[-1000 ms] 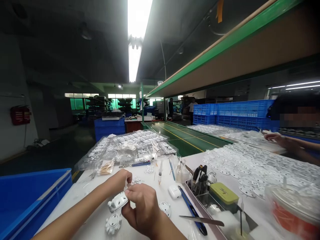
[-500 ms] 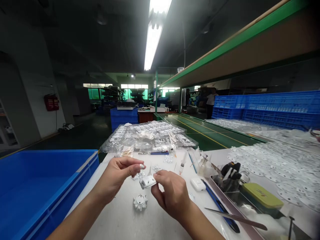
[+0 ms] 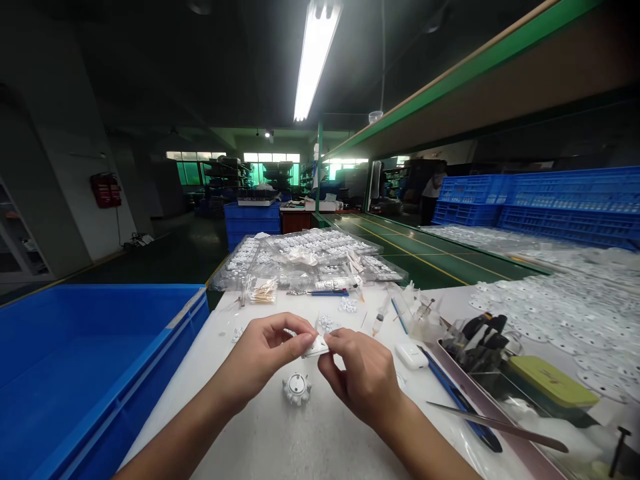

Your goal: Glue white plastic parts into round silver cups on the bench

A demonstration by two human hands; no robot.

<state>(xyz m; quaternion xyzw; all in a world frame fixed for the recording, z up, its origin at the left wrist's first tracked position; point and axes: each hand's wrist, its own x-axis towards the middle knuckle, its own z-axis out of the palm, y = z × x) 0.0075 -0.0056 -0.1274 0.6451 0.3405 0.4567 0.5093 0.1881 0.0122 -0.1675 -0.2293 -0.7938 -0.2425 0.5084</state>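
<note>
Above the white table, my right hand [image 3: 363, 373] grips a small white plastic part [image 3: 317, 347] between thumb and fingers. My left hand [image 3: 273, 353] is closed in a pinch, its fingertips against the left side of that part. The tiny white piece seen in it earlier is now hidden by the fingertips. A round white part with a notched rim [image 3: 297, 388] lies on the table below my hands. Just beyond them is a small heap of tiny white pieces [image 3: 326, 323], with a second heap [image 3: 349, 305] farther back.
A large blue bin [image 3: 100, 360] borders the table on the left. Bagged trays of white parts [image 3: 305, 253] are stacked at the back. On the right are a white case [image 3: 411, 355], a blue-handled tool [image 3: 457, 400], tweezers [image 3: 500, 425] and a tool tray [image 3: 463, 380].
My left hand has moved right, bringing its fingertips from beside the white plastic part onto it. My right hand still holds the part. The camera view has shifted slightly.
</note>
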